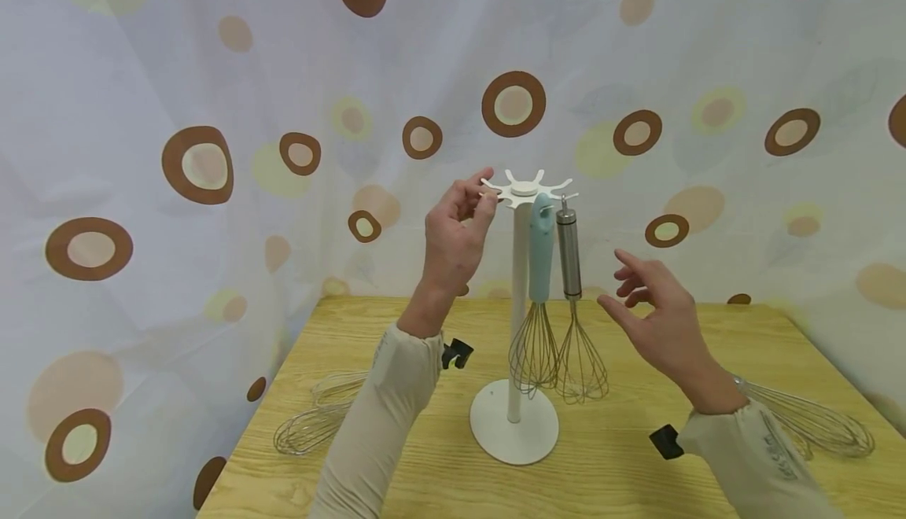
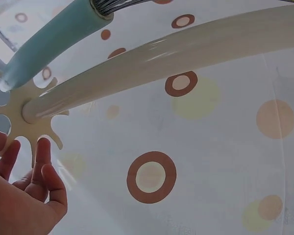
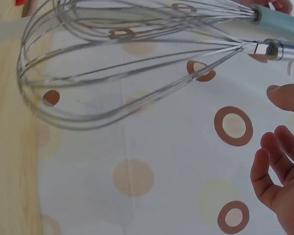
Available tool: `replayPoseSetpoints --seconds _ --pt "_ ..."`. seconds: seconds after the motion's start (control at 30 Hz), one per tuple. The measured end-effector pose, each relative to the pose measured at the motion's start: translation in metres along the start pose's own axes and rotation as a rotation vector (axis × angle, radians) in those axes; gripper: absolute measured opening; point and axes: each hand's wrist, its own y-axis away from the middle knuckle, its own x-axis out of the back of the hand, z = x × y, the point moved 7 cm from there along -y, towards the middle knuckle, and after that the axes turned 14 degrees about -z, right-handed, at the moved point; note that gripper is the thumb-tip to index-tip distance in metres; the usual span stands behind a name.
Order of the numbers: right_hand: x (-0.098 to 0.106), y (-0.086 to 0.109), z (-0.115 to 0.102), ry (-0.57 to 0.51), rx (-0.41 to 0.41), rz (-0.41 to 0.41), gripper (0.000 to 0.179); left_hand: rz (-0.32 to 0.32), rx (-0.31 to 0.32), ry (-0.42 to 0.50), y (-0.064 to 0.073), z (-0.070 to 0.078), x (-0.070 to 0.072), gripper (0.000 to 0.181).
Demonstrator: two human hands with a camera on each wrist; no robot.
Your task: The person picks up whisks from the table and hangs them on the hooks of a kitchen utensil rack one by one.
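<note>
A white rack [image 1: 524,189] with a ring of hooks tops an upright post on a round base. My left hand [image 1: 456,224] is at its left side, thumb and fingertips pinching the rim among the hooks; the left wrist view shows this from below. Two whisks hang from the right side. One whisk has a light blue handle [image 1: 541,255]; the other has a steel handle [image 1: 569,255]. Right of the steel whisk [image 3: 137,73], my right hand [image 1: 654,314] is apart from it, fingers loosely bent and holding nothing.
More wire whisks lie on the wooden table [image 1: 602,472]: some whisks [image 1: 311,425] at the left, partly behind my left sleeve, and others [image 1: 814,421] at the right behind my right forearm. A spotted curtain [image 1: 439,55] hangs behind and around the table.
</note>
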Motion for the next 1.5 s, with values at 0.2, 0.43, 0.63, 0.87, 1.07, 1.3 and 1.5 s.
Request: replayPoseSetpoints --seconds 0.2,0.43,0.63,0.87,1.07,1.3,1.5 --pt "-0.002 0.018 0.037 0.036 -0.083 -0.062 0.068 -0.018 -0.021 0.031 0.0 0.001 0.002 0.014" --pt "-0.009 0.043 0.084 0.121 -0.237 -0.256 0.049 -0.003 -0.003 -0.009 0.003 0.003 0.004 0.016" --pt "-0.019 0.071 0.131 0.131 -0.442 -0.485 0.043 0.088 -0.106 -0.161 0.007 0.021 0.006 0.012" --pt "-0.026 0.099 0.168 0.159 -0.481 -0.612 0.034 0.056 -0.199 -0.229 0.01 0.034 -0.001 0.01" --pt "-0.028 0.119 0.189 0.192 -0.513 -0.686 0.033 0.039 -0.207 -0.277 0.012 0.04 -0.005 0.018" --pt "-0.024 0.134 0.204 0.2 -0.513 -0.723 0.032 0.026 -0.143 -0.294 0.013 0.044 -0.01 0.019" --pt "-0.019 0.143 0.21 0.201 -0.512 -0.787 0.037 0.058 -0.125 -0.311 0.016 0.048 -0.011 0.015"
